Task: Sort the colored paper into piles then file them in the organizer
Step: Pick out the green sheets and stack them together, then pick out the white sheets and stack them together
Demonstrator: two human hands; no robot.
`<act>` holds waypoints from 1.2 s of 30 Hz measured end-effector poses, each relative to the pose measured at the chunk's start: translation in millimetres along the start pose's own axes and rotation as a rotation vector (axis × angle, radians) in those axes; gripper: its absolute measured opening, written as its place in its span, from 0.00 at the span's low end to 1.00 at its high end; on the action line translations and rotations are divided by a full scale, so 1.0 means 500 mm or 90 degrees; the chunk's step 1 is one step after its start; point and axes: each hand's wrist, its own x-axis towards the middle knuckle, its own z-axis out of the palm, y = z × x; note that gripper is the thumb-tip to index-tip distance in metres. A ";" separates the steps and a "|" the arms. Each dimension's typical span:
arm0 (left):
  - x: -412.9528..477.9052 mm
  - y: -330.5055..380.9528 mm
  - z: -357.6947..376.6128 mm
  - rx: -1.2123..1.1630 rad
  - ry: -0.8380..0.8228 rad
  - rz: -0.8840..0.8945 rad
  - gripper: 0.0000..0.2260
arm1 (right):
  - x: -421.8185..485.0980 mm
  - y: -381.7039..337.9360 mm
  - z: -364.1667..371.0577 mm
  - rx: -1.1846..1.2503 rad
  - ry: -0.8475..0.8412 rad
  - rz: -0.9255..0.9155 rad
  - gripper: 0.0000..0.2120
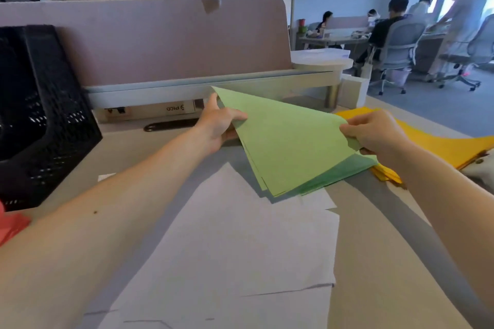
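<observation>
Gripping green stack (291, 141) in both hands, left (219, 125), right (374, 136); one organizer (45, 115) far left, white sheets (240, 248) below, yellow pile (441, 144) right.

The organizer (40, 115) stands far left (against the divider (160, 40)), paper stacks (294, 147) lying to its right.

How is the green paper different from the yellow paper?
The green paper is held up, tilted, by the left hand and right hand; the yellow paper lies on the desk, untouched. Green is in full view; yellow is partly hidden behind the right hand. Both are stacks of several sheets.
</observation>
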 end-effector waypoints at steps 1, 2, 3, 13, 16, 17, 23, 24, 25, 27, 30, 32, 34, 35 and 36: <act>0.012 -0.011 0.010 0.013 -0.002 -0.006 0.26 | 0.011 0.015 -0.002 -0.034 0.014 0.002 0.05; 0.023 -0.023 0.018 0.032 0.002 -0.016 0.25 | 0.024 0.030 -0.002 -0.079 0.027 -0.002 0.05; 0.030 -0.035 0.024 0.060 0.008 -0.031 0.24 | 0.034 0.044 -0.002 -0.132 0.040 -0.008 0.06; -0.055 -0.016 -0.082 0.678 -0.120 0.007 0.26 | 0.020 0.055 0.006 -0.456 0.083 -0.106 0.17; -0.115 0.009 -0.130 0.861 -0.244 -0.069 0.30 | -0.028 -0.003 0.048 -0.378 -0.021 -0.202 0.19; -0.131 0.014 -0.141 0.906 -0.271 -0.093 0.31 | -0.048 -0.021 0.067 -0.352 -0.067 -0.229 0.18; -0.195 0.007 -0.181 1.000 -0.258 -0.065 0.18 | -0.136 -0.073 0.165 -0.318 -0.210 -0.286 0.17; -0.203 0.005 -0.195 0.996 -0.227 -0.029 0.12 | -0.144 -0.073 0.171 -0.313 -0.213 -0.286 0.17; -0.206 0.003 -0.208 0.976 -0.199 -0.027 0.14 | -0.145 -0.069 0.173 -0.305 -0.214 -0.274 0.17; -0.221 0.010 -0.246 0.868 -0.120 -0.066 0.15 | -0.147 -0.068 0.164 -0.272 -0.206 -0.240 0.18; -0.254 0.022 -0.306 0.640 0.015 -0.116 0.09 | -0.148 -0.083 0.145 -0.227 -0.162 -0.174 0.25; -0.277 0.015 -0.339 0.549 0.083 -0.156 0.08 | -0.152 -0.097 0.146 -0.235 -0.153 -0.145 0.25; -0.296 0.002 -0.360 0.496 0.114 -0.206 0.07 | -0.162 -0.110 0.161 -0.227 -0.194 -0.127 0.21; -0.302 -0.004 -0.366 0.479 0.123 -0.224 0.07 | -0.168 -0.117 0.172 -0.221 -0.218 -0.114 0.20; -0.305 -0.008 -0.371 0.472 0.143 -0.231 0.09 | -0.175 -0.123 0.181 -0.223 -0.237 -0.108 0.19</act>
